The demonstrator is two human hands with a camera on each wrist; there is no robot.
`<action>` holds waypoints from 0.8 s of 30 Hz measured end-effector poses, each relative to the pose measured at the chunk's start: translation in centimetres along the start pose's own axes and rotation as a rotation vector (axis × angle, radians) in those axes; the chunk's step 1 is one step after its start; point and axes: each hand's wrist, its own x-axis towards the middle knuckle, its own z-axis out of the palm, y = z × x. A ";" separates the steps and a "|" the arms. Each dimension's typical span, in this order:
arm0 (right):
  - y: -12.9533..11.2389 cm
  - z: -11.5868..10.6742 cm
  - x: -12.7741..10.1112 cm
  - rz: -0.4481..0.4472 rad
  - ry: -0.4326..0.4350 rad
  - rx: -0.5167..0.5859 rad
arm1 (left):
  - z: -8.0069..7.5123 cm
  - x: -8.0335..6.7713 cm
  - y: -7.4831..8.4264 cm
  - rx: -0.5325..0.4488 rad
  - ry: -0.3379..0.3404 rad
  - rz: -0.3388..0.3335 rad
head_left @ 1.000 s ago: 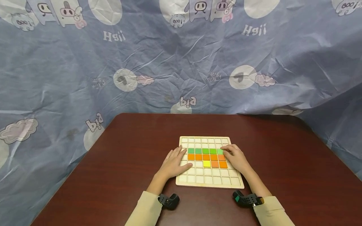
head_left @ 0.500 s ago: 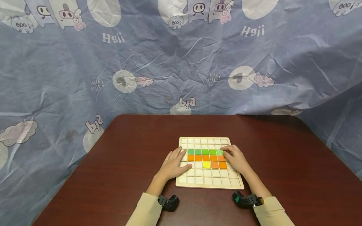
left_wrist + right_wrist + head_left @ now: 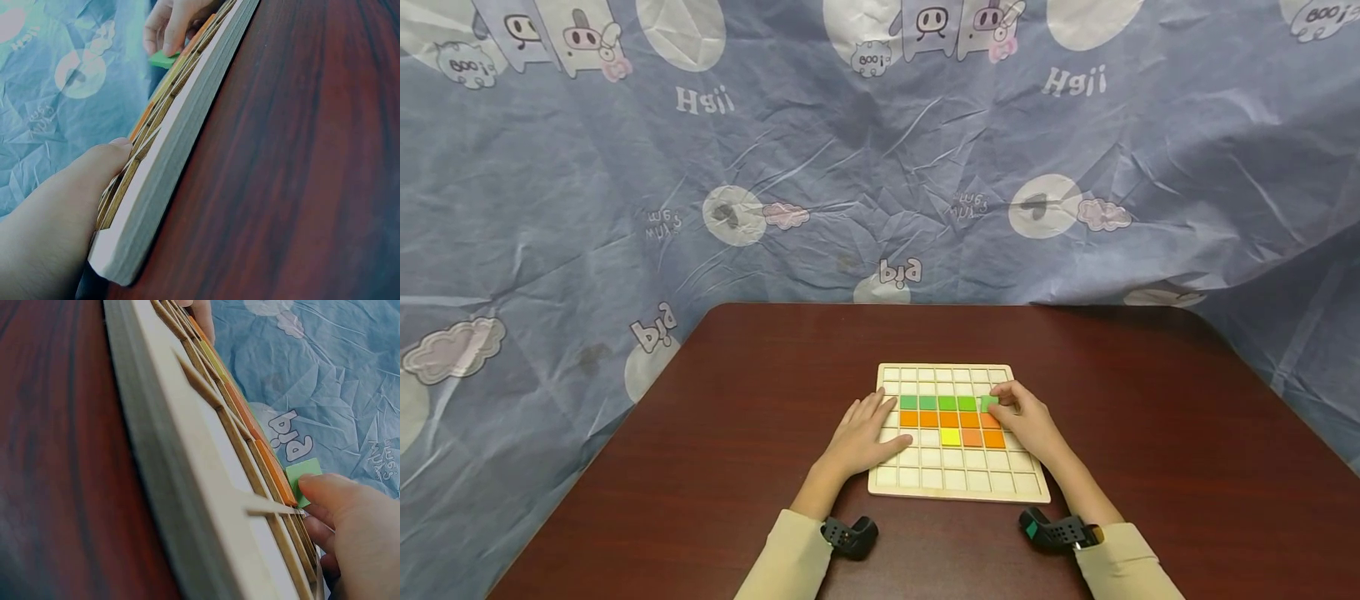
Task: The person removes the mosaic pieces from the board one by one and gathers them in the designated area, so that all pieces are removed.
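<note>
Change vs a second ago: my right hand (image 3: 1028, 419) has tipped the rightmost green tile (image 3: 988, 402) up out of its cell. It lay flat in the green row then; now it's tilted, one edge raised, pinched at my fingertips (image 3: 319, 485). Right wrist view confirms the tile standing clear above the grid board (image 3: 958, 492). My left hand (image 3: 863, 435) hasn't moved: fingers straight, gripping nothing, pressing flat on the board's left edge.

Board contents:
- Green row: four tiles (image 3: 937, 402) seated flat, left of the lifted one.
- Orange row (image 3: 947, 419) directly below the green row, toward me.
- Next row toward me: one yellow tile (image 3: 951, 437), two orange tiles (image 3: 983, 437) to its right.
- Remaining cells show bare wood.

The board lies flat on the dark counter (image 3: 760, 417), near its middle. Blue printed sheet (image 3: 850, 150) hangs behind the counter's far edge.
</note>
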 end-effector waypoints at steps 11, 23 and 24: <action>-0.4 -0.6 0.1 0.023 -0.010 -0.002 | 0.1 -0.1 0.1 -0.006 0.009 0.001; 0.8 -3.9 0.0 0.025 0.141 -0.055 | 0.2 -0.1 0.0 -0.003 0.011 0.000; 1.0 -4.1 -0.1 0.031 0.152 -0.060 | 0.2 -0.1 0.0 -0.001 0.010 -0.001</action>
